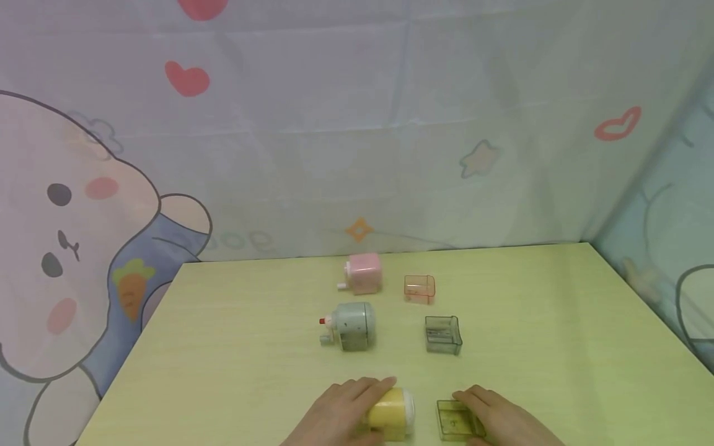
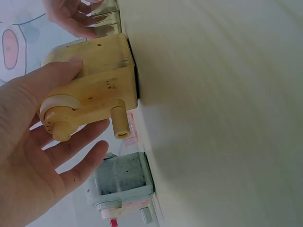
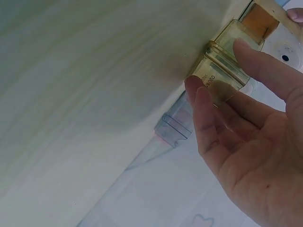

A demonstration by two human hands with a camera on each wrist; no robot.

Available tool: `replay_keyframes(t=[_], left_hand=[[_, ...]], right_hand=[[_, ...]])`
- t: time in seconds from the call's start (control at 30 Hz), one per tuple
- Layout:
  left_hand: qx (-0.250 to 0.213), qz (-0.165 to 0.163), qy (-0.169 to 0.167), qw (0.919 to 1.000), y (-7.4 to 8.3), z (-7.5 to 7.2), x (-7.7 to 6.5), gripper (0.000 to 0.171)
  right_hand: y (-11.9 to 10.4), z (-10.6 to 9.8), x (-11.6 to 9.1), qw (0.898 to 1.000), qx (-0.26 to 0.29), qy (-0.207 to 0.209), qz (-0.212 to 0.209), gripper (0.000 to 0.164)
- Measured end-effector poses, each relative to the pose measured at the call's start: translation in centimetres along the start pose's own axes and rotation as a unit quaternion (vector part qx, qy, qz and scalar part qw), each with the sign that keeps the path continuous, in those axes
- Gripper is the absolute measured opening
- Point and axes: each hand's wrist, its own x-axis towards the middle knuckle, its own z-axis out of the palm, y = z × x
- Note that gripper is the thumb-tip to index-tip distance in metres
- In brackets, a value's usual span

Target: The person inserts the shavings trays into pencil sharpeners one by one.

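Near the table's front edge, my left hand [image 1: 341, 414] grips a yellow crank pencil sharpener [image 1: 388, 410]. The left wrist view shows the thumb on one side of its body, with the crank handle [image 2: 120, 122] sticking out. To the right, my right hand [image 1: 506, 419] holds a clear yellow shavings drawer [image 1: 456, 422] between thumb and fingers. A gap separates drawer and sharpener in the head view. The sharpener's near left part is hidden behind the left hand.
Behind stands a grey crank sharpener [image 1: 356, 328], with a clear grey drawer [image 1: 442, 336] to its right. Farther back are a pink sharpener [image 1: 365, 274] and a clear pink drawer [image 1: 419, 289]. A printed cloth [image 1: 357, 155] hangs behind the pale table [image 1: 223, 347].
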Motion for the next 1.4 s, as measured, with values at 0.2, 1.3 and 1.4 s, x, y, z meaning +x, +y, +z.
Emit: replay_keyframes(t=[0.2, 1.3, 1.4], left_hand=[[-0.006, 0.010, 0.000, 0.9999, -0.04, -0.13, 0.15, 0.069], [-0.090, 0.017, 0.006, 0.9958, -0.64, 0.18, 0.08, 0.065], [-0.087, 0.017, 0.005, 0.9961, -0.68, 0.21, 0.09, 0.066]], right_hand=[[0.03, 0.13, 0.01, 1.000, -0.005, 0.000, 0.001, 0.050], [0.54, 0.06, 0.13, 0.999, 0.021, -0.016, -0.022, 0.051], [0.49, 0.01, 0.16, 0.999, 0.021, -0.019, -0.020, 0.052]])
